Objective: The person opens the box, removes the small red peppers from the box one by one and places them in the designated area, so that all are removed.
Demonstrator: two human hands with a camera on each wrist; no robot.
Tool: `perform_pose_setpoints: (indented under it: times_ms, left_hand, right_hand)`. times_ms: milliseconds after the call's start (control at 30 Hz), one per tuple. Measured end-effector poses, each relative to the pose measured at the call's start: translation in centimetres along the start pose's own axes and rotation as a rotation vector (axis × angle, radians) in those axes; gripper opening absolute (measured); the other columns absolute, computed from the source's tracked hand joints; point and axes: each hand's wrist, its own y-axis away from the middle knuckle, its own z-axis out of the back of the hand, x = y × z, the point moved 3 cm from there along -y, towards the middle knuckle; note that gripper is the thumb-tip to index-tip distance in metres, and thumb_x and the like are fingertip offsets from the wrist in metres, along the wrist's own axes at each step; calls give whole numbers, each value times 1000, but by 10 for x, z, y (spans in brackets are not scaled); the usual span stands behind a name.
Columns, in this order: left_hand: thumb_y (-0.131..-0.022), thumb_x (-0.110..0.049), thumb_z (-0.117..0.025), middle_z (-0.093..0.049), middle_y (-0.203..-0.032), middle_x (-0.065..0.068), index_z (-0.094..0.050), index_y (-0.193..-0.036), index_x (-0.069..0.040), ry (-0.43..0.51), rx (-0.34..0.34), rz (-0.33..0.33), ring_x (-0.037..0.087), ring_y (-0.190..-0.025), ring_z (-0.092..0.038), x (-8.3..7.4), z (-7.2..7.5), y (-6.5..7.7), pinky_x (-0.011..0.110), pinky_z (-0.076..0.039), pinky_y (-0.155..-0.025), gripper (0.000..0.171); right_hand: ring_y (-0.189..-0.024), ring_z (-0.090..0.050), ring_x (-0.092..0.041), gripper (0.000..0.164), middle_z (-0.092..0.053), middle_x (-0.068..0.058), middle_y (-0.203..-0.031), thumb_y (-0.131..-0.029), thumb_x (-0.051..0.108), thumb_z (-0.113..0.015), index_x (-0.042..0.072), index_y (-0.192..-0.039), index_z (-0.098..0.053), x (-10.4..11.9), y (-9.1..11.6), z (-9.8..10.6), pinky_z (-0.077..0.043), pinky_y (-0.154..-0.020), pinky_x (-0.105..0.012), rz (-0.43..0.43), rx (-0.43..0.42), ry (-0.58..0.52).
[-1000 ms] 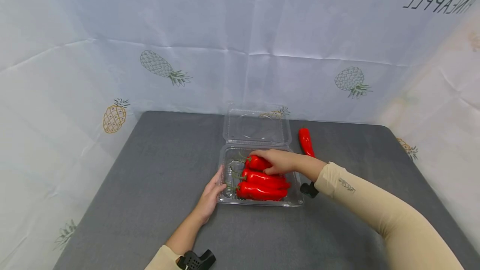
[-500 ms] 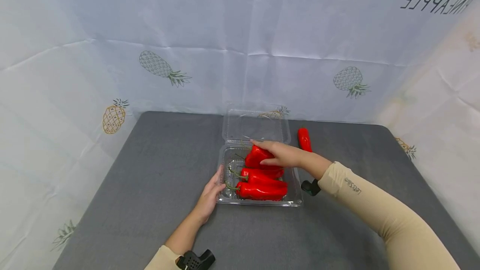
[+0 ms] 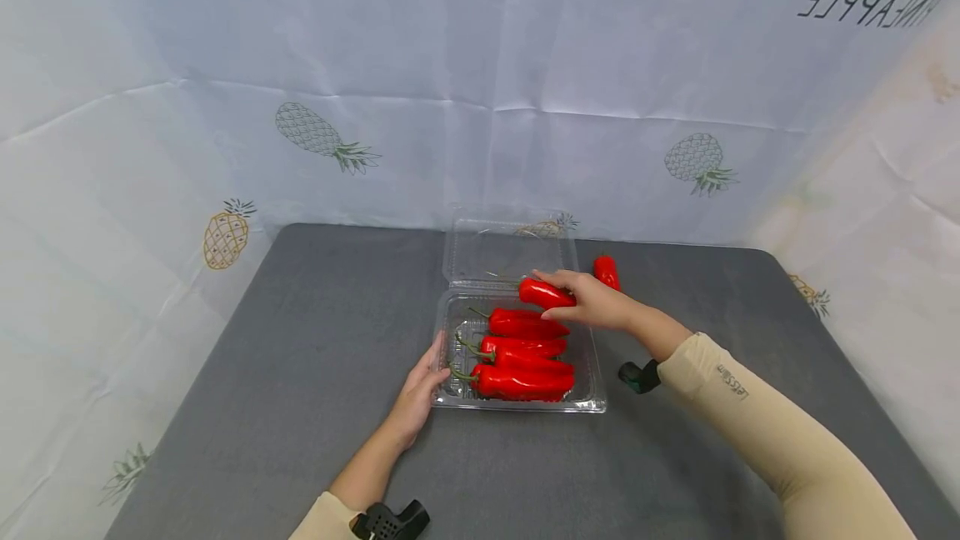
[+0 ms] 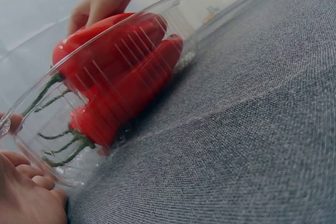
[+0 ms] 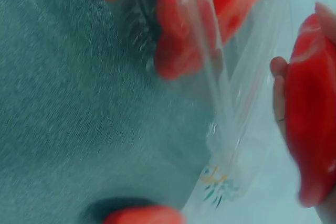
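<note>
In the head view, my right hand (image 3: 592,300) grips a long red pepper (image 3: 546,293) above the back edge of an open clear plastic clamshell box (image 3: 588,365). The same held pepper (image 5: 312,98) fills the right side of the right wrist view. Several more red peppers (image 3: 522,382) lie side by side in the box, green stems to the left. My left hand (image 3: 414,397) holds the box's left side near its front corner; in the left wrist view its fingers (image 4: 26,174) curl against the outer wall.
Another red pepper (image 3: 606,271) lies on the grey table (image 3: 352,298), right of the box's raised clear lid (image 3: 510,252); the right hand partly covers it. A white pineapple-print cloth (image 3: 480,157) hangs behind the table.
My right hand has lifted a red pepper up from the box and moved it back and to the right, uncovering another pepper below. The left hand has stayed on the box.
</note>
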Motion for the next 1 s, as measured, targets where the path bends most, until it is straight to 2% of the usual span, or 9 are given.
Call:
perform_pose_setpoints:
  times_ms: [67, 200, 300, 433, 500, 600, 700, 867, 1000]
  left_hand:
    - [-93, -6, -36, -5, -156, 19, -11, -147, 5, -7, -4, 2, 32, -144, 1, 0, 0, 0, -2, -16, -95, 61]
    - [-93, -7, -37, -5, -156, 19, -11, -147, 5, -16, -8, 1, 32, -144, 1, 0, 1, 0, -2, -16, -95, 61]
    - [-93, -7, -37, -5, -156, 19, -11, -147, 5, -11, -4, -3, 32, -144, 1, -1, 0, 1, -2, -16, -96, 61]
    - [-93, -7, -36, -5, -156, 19, -11, -147, 5, -10, -1, -3, 32, -144, 1, -1, 0, 1, -2, -16, -96, 61]
    - [-93, -7, -36, -5, -156, 19, -11, -147, 5, -14, -3, 1, 32, -144, 1, 0, 0, 1, -1, -16, -96, 60]
    - [-93, -7, -36, -6, -156, 19, -12, -147, 4, -20, -4, 2, 32, -144, 0, 0, 0, 0, -1, -16, -96, 60]
    - [-93, -6, -36, -6, -156, 19, -12, -147, 5, -12, -5, -3, 32, -144, 0, 0, 0, 0, -2, -17, -96, 60]
    - [-93, -5, -35, -4, -156, 20, -10, -147, 6, 3, 2, -7, 32, -144, 2, -1, 0, 0, -2, -17, -96, 60]
    - [-94, -5, -35, -3, -156, 20, -9, -147, 6, -2, 8, -3, 32, -144, 2, -1, 0, 0, -2, -17, -95, 60]
  right_hand:
    - [-83, -55, -19, 73, -61, -13, -111, -84, 25, -67, 9, -146, -31, -6, 4, 4, -49, -65, -26, -31, -11, -24]
    - [-79, -52, -20, 74, -60, -16, -107, -89, 18, -61, 10, -150, -18, -22, 13, 12, -46, -64, -28, -87, -12, -61]
    - [-92, -51, -24, 76, -51, -22, -125, -92, 15, -54, 10, -151, -6, -35, 20, 18, -46, -71, -32, -137, -20, -67]
    - [-101, -51, -31, 77, -46, -27, -131, -94, 24, -52, 11, -151, -2, -51, 30, 25, -49, -76, -38, -223, -73, -48]
    - [-98, -52, -31, 76, -49, -28, -128, -94, 28, -54, 9, -150, -7, -58, 35, 28, -49, -76, -38, -255, -129, -27]
    - [-77, -55, -26, 72, -58, -26, -104, -93, 29, -55, 7, -149, -15, -71, 44, 31, -49, -64, -33, -303, -223, -20]
    - [-62, -54, -21, 68, -60, -24, -84, -93, 29, -55, 6, -148, -22, -82, 51, 31, -43, -54, -28, -347, -325, -33]
    - [-63, -58, -21, 62, -66, -26, -94, -92, 36, -55, 7, -143, -34, -98, 60, 32, -46, -54, -24, -411, -529, -25]
    - [-60, -56, -20, 59, -63, -27, -99, -91, 38, -55, 11, -141, -38, -111, 65, 32, -46, -54, -22, -489, -654, -15]
